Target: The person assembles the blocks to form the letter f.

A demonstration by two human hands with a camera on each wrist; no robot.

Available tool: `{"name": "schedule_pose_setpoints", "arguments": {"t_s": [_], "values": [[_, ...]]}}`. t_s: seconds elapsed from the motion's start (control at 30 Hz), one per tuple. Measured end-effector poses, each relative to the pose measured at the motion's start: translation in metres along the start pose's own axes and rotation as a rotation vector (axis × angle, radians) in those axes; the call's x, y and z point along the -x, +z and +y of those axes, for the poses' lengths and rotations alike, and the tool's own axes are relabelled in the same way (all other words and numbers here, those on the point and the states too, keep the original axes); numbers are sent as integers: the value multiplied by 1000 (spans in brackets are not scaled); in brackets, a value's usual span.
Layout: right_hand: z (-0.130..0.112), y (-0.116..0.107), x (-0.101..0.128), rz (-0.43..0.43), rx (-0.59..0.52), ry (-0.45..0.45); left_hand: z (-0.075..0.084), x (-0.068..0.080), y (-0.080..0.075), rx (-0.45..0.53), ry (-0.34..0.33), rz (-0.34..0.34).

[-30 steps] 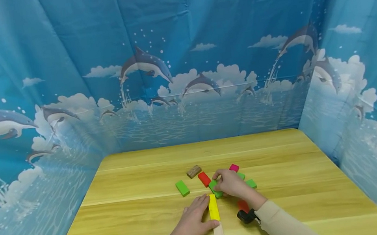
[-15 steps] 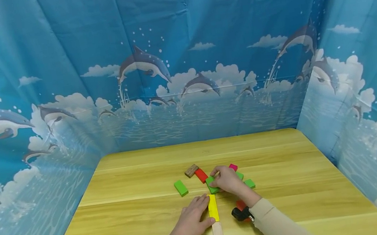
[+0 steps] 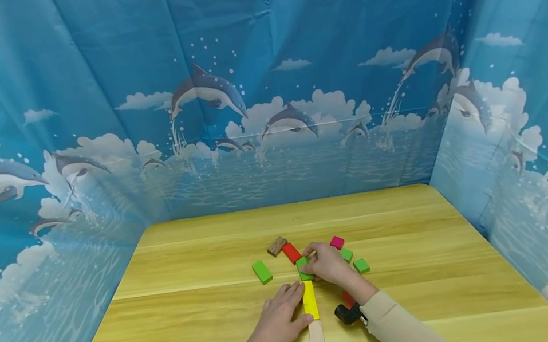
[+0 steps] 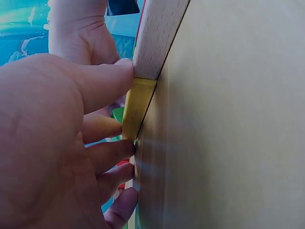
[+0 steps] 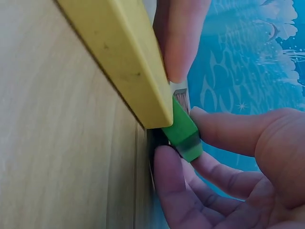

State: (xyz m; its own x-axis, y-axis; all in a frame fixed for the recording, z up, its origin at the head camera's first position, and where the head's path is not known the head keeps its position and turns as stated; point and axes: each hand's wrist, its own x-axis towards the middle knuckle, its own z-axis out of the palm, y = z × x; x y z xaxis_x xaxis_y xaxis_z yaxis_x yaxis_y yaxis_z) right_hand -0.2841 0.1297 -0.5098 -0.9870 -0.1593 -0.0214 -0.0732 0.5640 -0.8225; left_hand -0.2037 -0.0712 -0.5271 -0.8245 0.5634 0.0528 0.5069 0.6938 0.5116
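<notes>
My left hand (image 3: 275,324) lies along the left side of a yellow block (image 3: 310,300). Its thumb touches near the seam with a plain wooden block (image 3: 317,338), as the left wrist view shows, and the other fingers reach toward the far end. A green block (image 3: 301,269) just beyond the yellow one is pinched by my right hand (image 3: 332,264), which partly hides it. In the right wrist view this green block (image 5: 181,131) sits against the end corner of the yellow block (image 5: 114,57). A red block (image 3: 292,253) adjoins the green one, with a brown wood-grain block (image 3: 277,246) at its far end.
Off to the left lies a loose green block (image 3: 262,272). Beyond the right hand are a magenta block (image 3: 337,242) and two more green blocks, one nearer (image 3: 361,266). An orange-red block (image 3: 348,300) is partly covered by the right wrist. A dolphin-print curtain (image 3: 285,175) borders the table.
The right hand has shifted the green block left and slightly away from me. The red block has slid up close to the brown one. My left hand stays by the yellow block.
</notes>
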Motion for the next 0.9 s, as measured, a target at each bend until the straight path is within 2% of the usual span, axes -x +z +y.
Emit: {"name": "schedule_pose_setpoints", "arguments": {"t_s": [0.2,0.33,0.5,0.73,0.9], "values": [[0,2,2,19,82,-1,-2,-1,3,-9,1,-2],[1,3,2,8,96,2,-2,-2,3,-17,-3,3],[3,1,4,-31,89,-23,0,-1,2,-17,-9,4],[2,-8,6,-129,63,-65,-2,0,2,-16,-6,2],[2,-11,5,-139,65,-65,-4,-2,5,-30,4,13]]}}
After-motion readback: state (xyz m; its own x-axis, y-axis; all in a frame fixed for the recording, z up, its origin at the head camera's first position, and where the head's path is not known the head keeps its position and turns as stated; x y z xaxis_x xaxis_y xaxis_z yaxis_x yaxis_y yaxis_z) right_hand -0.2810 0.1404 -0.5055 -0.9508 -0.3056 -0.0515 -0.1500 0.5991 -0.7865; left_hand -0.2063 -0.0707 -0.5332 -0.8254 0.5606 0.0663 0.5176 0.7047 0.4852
